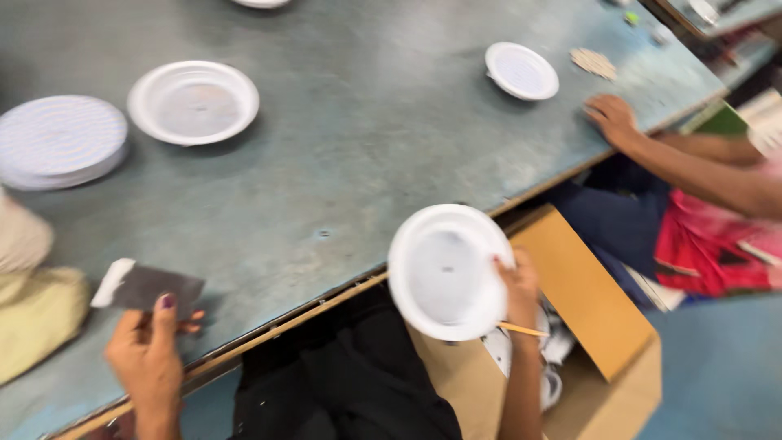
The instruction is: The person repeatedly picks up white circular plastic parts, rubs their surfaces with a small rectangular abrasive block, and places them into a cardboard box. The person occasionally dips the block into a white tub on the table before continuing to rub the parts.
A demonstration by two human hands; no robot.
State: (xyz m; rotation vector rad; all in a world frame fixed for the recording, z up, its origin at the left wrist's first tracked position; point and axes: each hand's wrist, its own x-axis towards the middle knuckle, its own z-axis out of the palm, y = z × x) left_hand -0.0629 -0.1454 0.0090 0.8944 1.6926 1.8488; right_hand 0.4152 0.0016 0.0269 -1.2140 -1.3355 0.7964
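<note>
My right hand point(520, 287) grips the right rim of a white round dish-shaped part point(446, 270), held upright over the table's near edge and an open cardboard box point(599, 326). My left hand point(147, 354) holds up a small dark sheet with a white end point(142, 286), pinched between thumb and fingers, above the table's near left edge. The frame is blurred.
On the grey-green table point(350, 147) lie a white dish part point(193, 102), a flat stack of round discs point(59, 140) at the left and another white part point(521, 70) at the far right. Another person's hand point(612, 119) rests on the table's right edge. The box holds more white parts.
</note>
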